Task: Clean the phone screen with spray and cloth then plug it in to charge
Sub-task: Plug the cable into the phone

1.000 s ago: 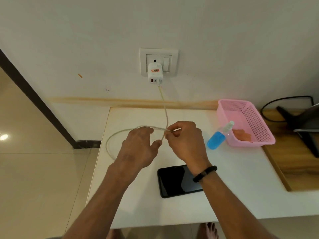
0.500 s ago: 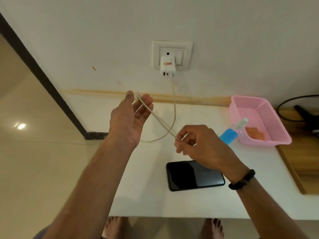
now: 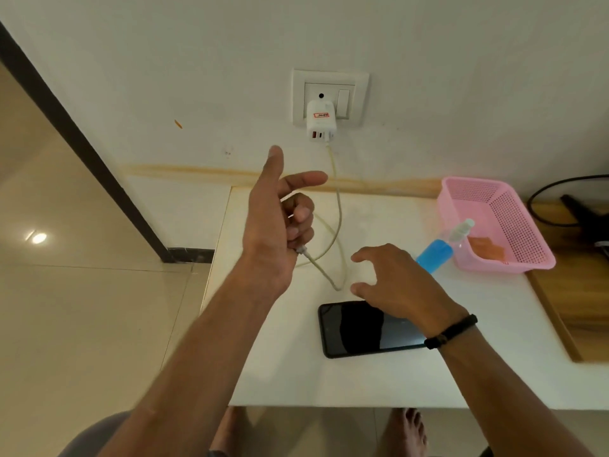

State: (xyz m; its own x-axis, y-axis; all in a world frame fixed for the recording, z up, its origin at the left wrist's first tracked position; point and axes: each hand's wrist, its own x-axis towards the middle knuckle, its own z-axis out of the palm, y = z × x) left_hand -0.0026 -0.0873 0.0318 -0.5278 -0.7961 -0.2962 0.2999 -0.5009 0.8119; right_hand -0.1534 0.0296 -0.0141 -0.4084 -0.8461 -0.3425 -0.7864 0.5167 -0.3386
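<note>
phone (image 3: 359,328) lay flat, face up, long axis left-right on table (image 3: 362,384) | left hand (image 3: 276,225) curled 3 fingers round cable (image 3: 337,219) | right hand (image 3: 398,285) spread, holding nothing, above phone

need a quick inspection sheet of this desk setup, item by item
surface: white table, wooden board at its right edge
job's things: phone flat, screen dark, not plugged in; spray bottle leaning on pink basket, orange cloth inside
clutter: nothing seen
hands: left hand raised, curled round charging cable; right hand open above phone
cables: cable runs from charger in wall socket; black cable far right
surroundings: white wall, tiled floor
</note>
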